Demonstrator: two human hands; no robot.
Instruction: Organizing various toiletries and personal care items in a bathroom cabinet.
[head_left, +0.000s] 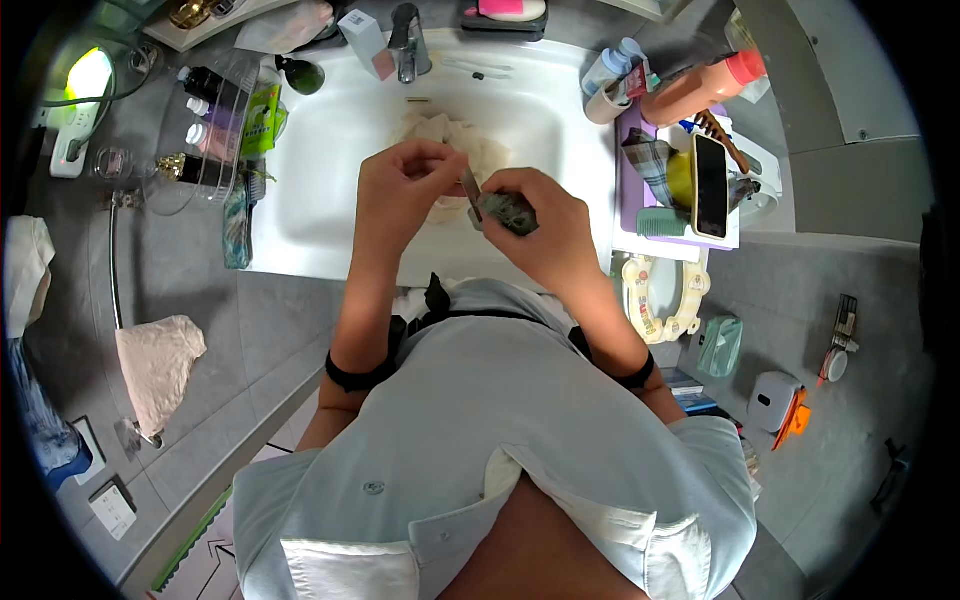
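Both of my hands are raised over the white washbasin (310, 190). My left hand (405, 190) is closed in a pinch, thumb against fingertips; what it grips, if anything, is too small to make out. My right hand (548, 225) is closed around a dark green, mottled lump (510, 212) whose kind I cannot tell. Between the hands, touching the right thumb side, is a thin flat metal strip (470, 188). Beneath them a crumpled beige cloth (475, 148) lies in the basin, partly hidden by my hands.
A grey faucet (408, 45) stands at the back rim, beside a white box (365, 42). Bottles fill a clear rack (215, 130) on the left. At right are a cup (605, 105), an orange bottle (705, 88) and a phone (710, 185). A pale cloth (160, 370) hangs from a rail.
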